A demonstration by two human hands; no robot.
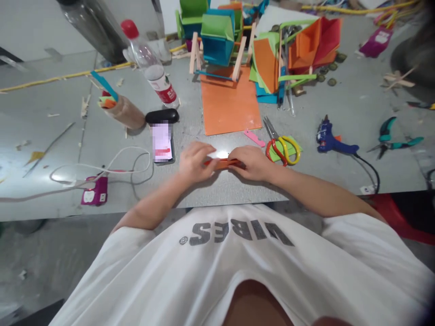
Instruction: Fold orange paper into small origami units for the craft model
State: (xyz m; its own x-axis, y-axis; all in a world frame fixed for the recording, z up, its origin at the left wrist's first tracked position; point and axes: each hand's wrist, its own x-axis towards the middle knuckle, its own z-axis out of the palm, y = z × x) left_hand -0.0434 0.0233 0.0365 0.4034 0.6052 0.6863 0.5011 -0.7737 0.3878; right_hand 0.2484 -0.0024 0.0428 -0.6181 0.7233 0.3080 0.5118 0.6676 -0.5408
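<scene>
Between my hands, low over the grey table near its front edge, is a narrow orange-red folded strip [222, 164]. My left hand [199, 163] grips its left end, fingers curled, with a small white piece showing by the fingertips. On the other end, the fingers of my right hand [249, 164] are closed. An orange sheet [231, 106] lies flat just beyond. To the right of my right hand are scissors [280, 145] with red and yellow handles, resting on a green paper piece. A pink strip [254, 137] lies between the sheet and the scissors.
A phone [162, 142], black case [162, 116], bottle [158, 81] and paper-filled tube [125, 111] stand or lie left. Coloured paper models [217, 38] occupy the back. A blue glue gun [335, 139] and pliers [389, 138] lie right; a cable crosses the left side.
</scene>
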